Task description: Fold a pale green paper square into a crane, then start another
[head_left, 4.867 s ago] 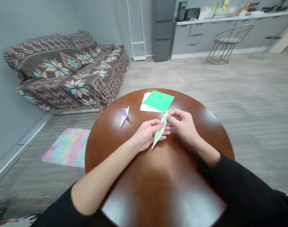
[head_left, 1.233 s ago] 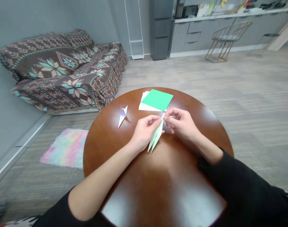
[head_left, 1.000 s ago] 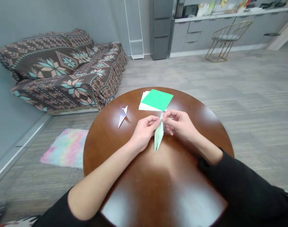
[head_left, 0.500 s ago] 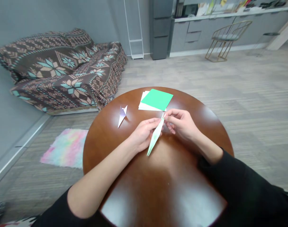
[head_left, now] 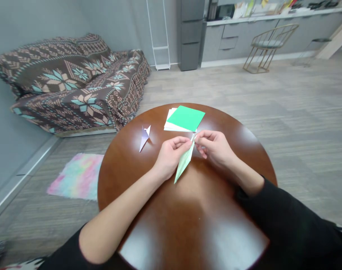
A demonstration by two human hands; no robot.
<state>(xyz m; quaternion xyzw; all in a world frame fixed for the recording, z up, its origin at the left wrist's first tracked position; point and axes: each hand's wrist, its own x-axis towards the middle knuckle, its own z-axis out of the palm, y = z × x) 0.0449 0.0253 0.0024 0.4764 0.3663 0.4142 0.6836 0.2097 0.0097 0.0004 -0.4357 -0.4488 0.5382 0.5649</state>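
A pale green folded paper (head_left: 183, 164), long and pointed at its lower end, is held between both hands above the table. My left hand (head_left: 173, 154) is closed on its left side, thumb on top near the upper end. My right hand (head_left: 212, 144) pinches the narrow upper tip between thumb and fingers. The fingertips partly hide that tip. Just beyond the hands lies a stack of square paper sheets (head_left: 188, 117), green on top and white below. To the left sits a small white and purple folded paper figure (head_left: 144, 138).
All of this is on a round brown wooden table (head_left: 126, 161). A sofa with a patterned cover (head_left: 86, 86) stands at the back left, a fluffy pastel rug (head_left: 77, 176) on the floor left. Farther back are a gold-framed chair (head_left: 268, 45) and a kitchen counter (head_left: 244, 18).
The folded paper has turned in my hands, so a broader side now shows. My left thumb has moved up closer to the tip. The right hand has barely shifted.
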